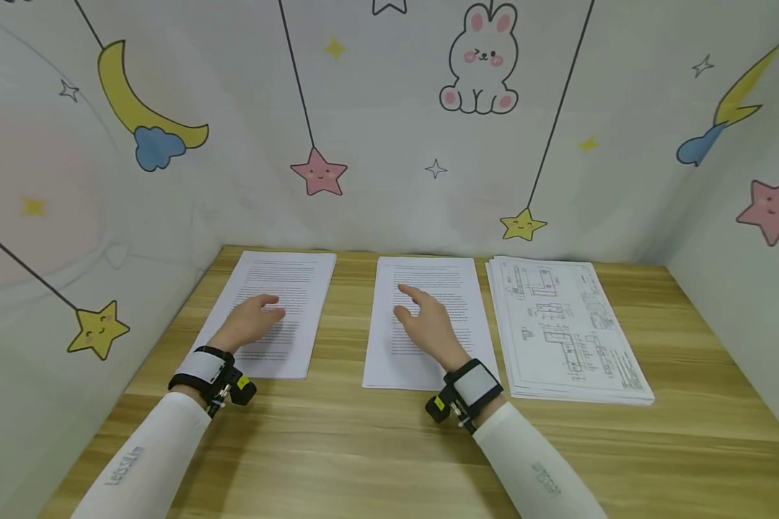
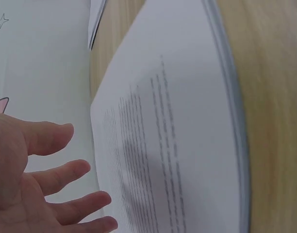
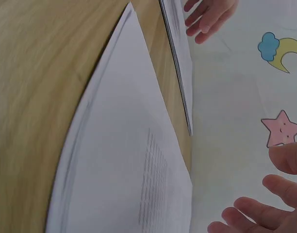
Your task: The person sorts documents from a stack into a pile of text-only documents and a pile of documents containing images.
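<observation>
My left hand point(image 1: 249, 321) hovers over the left stack of printed text sheets point(image 1: 292, 274), thumb and fingers apart and holding nothing. In the left wrist view the fingers point(image 2: 66, 177) are spread above the left stack point(image 2: 202, 97), not touching it. Over the middle stack of text sheets point(image 1: 389, 367) is my right hand point(image 1: 431, 328), its fingers loosely extended and empty. The right wrist view shows those fingers point(image 3: 257, 213) beside the middle stack point(image 3: 105, 145), with a gap between. To the right lies a thicker stack of technical drawings point(image 1: 571, 331), its sheets slightly uneven.
All three stacks lie on a wooden table point(image 1: 337, 447) near its back edge. A white wall cloth point(image 1: 389, 209) with cartoon stars, a moon and a rabbit rises behind and at both sides. Each wrist carries a strapped camera, such as the left one point(image 1: 242, 389).
</observation>
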`<state>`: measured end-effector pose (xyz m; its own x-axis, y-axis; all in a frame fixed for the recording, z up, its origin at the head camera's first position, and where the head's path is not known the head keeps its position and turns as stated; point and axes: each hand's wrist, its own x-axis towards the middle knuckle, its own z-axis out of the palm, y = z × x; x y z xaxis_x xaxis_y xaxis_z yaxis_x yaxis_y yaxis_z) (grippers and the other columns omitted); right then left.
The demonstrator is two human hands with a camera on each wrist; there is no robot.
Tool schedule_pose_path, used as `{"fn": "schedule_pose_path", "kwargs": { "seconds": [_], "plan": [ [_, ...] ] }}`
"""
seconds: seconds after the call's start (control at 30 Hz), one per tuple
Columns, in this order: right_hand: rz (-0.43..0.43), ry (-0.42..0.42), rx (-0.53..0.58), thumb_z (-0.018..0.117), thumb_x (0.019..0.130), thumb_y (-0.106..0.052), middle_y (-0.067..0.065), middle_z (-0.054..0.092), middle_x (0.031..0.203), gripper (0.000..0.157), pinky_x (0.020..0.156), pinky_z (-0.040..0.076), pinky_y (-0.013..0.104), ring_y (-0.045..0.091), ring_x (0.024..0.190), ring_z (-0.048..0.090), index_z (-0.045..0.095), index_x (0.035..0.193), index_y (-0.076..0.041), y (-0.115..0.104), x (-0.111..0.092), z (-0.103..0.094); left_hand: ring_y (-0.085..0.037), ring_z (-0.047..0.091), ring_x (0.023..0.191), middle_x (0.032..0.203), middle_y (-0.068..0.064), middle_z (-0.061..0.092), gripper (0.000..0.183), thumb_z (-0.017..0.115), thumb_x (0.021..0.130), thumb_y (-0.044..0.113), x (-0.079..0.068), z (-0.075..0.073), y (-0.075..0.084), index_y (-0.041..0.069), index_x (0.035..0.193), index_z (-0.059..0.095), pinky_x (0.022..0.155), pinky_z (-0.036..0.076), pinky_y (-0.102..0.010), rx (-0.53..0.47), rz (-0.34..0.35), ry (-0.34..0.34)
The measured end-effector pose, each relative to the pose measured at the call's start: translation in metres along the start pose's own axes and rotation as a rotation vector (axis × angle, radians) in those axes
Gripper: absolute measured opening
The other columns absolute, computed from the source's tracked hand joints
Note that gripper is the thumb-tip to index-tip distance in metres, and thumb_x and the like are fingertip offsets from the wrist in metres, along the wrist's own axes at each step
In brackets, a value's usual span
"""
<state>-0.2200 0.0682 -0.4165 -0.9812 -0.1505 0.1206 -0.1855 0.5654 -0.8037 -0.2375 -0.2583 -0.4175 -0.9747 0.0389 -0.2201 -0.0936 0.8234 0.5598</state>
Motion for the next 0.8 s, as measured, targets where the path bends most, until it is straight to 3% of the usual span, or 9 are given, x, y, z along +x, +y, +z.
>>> {"fn": "schedule_pose_path", "kwargs": {
  "seconds": [0.27,0.47,0.63,0.8],
  "plan": [
    [0.108,-0.145,0.217,0.058,0.099,-0.024,0.011,0.045,0.155,0.053,0.115,0.039,0.049,0.033,0.142,0.045,0.046,0.149,-0.012,-0.014,0.01,0.031,-0.055,0.025,0.142,0.153,-0.038,0.028,0.064,0.043,0.102,0.029,-0.002,-0.022,-0.023,-0.013,0.149,0.029,0.114,0.029,-0.064,0.056,-0.021,-0.008],
    [0.159,-0.234,0.364,0.058,0.098,-0.027,0.01,0.041,0.158,0.058,0.118,0.035,0.046,0.031,0.146,0.039,0.042,0.151,-0.012,-0.016,0.014,0.05,-0.057,0.013,0.146,0.155,-0.042,0.015,0.07,0.043,0.103,0.034,0.002,-0.02,-0.031,-0.014,0.15,0.024,0.117,0.019,-0.068,0.082,-0.038,-0.052],
    [0.219,-0.282,0.536,0.058,0.098,-0.026,0.015,0.036,0.159,0.059,0.115,0.039,0.045,0.029,0.147,0.037,0.039,0.153,-0.013,-0.014,0.016,0.064,-0.064,0.001,0.143,0.154,-0.048,-0.003,0.085,0.049,0.101,0.041,0.007,-0.018,-0.039,-0.015,0.152,0.01,0.113,0.017,-0.074,0.083,-0.079,-0.015],
    [0.29,-0.344,0.737,0.057,0.1,-0.026,0.016,0.033,0.16,0.061,0.114,0.042,0.041,0.027,0.146,0.039,0.034,0.155,-0.013,-0.015,0.016,0.08,-0.068,0.0,0.14,0.152,-0.05,-0.001,0.099,0.056,0.097,0.047,0.012,-0.018,-0.047,-0.015,0.152,0.004,0.111,0.018,-0.076,0.108,-0.089,-0.003]
  ]
}}
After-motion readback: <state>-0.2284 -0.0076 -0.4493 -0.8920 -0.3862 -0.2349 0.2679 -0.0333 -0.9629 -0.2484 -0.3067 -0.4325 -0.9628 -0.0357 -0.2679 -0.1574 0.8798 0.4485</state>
